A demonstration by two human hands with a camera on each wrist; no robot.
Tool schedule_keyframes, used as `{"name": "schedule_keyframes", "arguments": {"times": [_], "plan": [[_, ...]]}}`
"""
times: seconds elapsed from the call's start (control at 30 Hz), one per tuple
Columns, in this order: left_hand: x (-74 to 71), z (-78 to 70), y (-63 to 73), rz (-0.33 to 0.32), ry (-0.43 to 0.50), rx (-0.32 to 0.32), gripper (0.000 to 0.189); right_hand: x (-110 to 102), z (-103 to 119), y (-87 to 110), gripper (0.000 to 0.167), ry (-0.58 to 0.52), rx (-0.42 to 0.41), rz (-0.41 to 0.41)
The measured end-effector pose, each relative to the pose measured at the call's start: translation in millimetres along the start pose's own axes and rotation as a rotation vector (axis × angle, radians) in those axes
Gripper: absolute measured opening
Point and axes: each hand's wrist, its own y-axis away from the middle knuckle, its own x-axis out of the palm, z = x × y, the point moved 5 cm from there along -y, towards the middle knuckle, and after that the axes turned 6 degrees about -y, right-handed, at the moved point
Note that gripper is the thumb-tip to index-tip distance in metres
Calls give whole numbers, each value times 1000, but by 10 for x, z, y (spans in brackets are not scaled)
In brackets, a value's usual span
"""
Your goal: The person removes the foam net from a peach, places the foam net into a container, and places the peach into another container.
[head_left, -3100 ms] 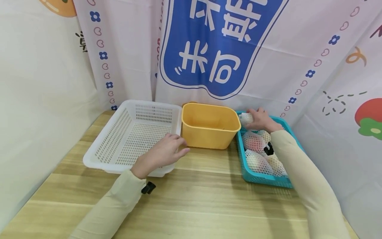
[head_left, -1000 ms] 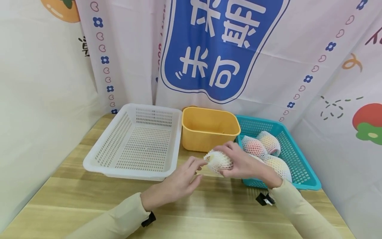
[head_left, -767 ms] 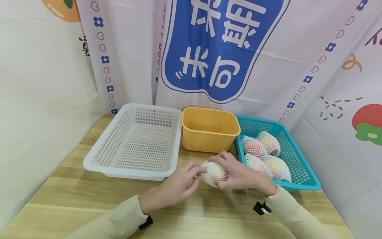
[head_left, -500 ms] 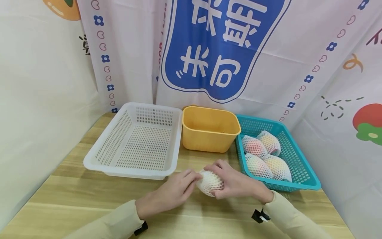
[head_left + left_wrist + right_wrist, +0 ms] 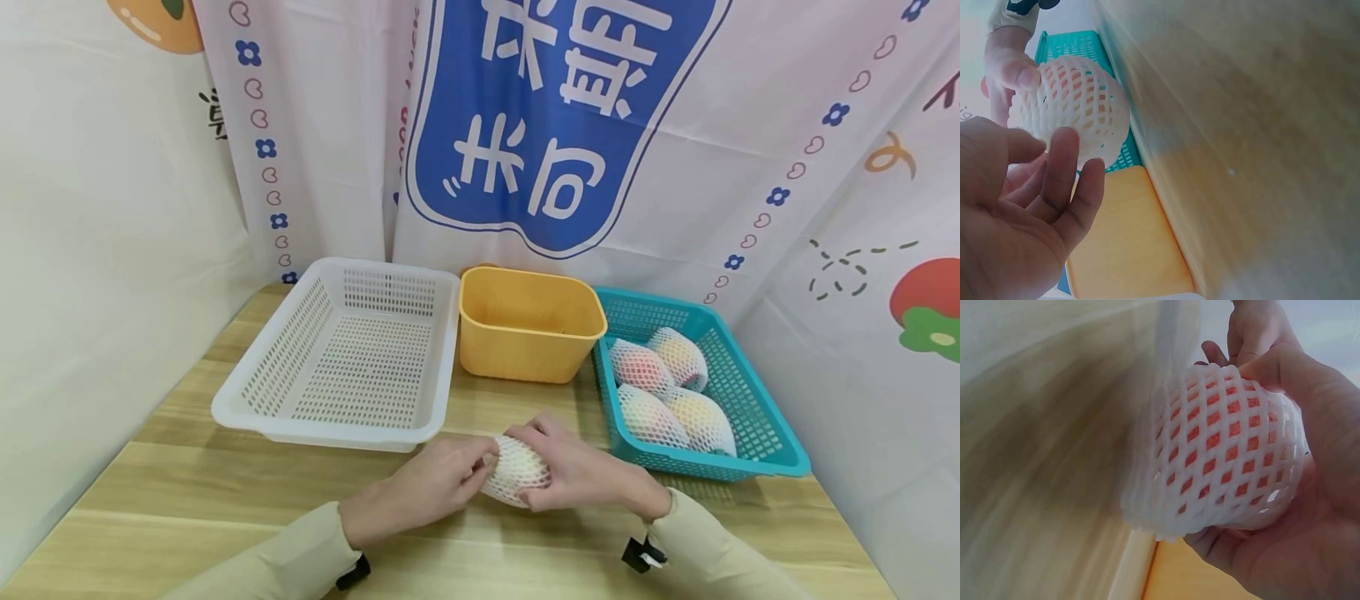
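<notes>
A round fruit in a white foam net [image 5: 517,472] is held just above the front middle of the table. My right hand [image 5: 588,475] grips it from the right, thumb on the near side and fingers on the far side. Red skin shows through the mesh of the foam net [image 5: 1222,444] in the right wrist view. At the net's left end, my left hand [image 5: 423,483] pinches the edge between thumb and forefinger; its other fingers [image 5: 1063,169] curl loosely in the left wrist view.
A teal basket [image 5: 780,450] at the right holds several fruits [image 5: 652,417] in foam nets. A yellow bin [image 5: 532,354] stands at the back middle. Left of it is a white slotted basket [image 5: 337,433]. Printed cloth [image 5: 330,133] hangs behind the wooden table [image 5: 187,500].
My right hand has taken a netted fruit out of the teal basket and brought it left and toward me. My left hand has come to the net's left end.
</notes>
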Motion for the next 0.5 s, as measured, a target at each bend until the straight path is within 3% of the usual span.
{"name": "schedule_keyframes", "arguments": {"times": [0.13, 0.37, 0.5], "plan": [[15, -3, 14, 35, -32, 12, 17, 54, -7, -5, 70, -29, 22, 12], [108, 18, 28, 224, 48, -110, 27, 111, 16, -22, 75, -24, 16, 18], [126, 19, 36, 238, 52, -118, 29, 121, 20, -21, 74, -25, 18, 14]]}}
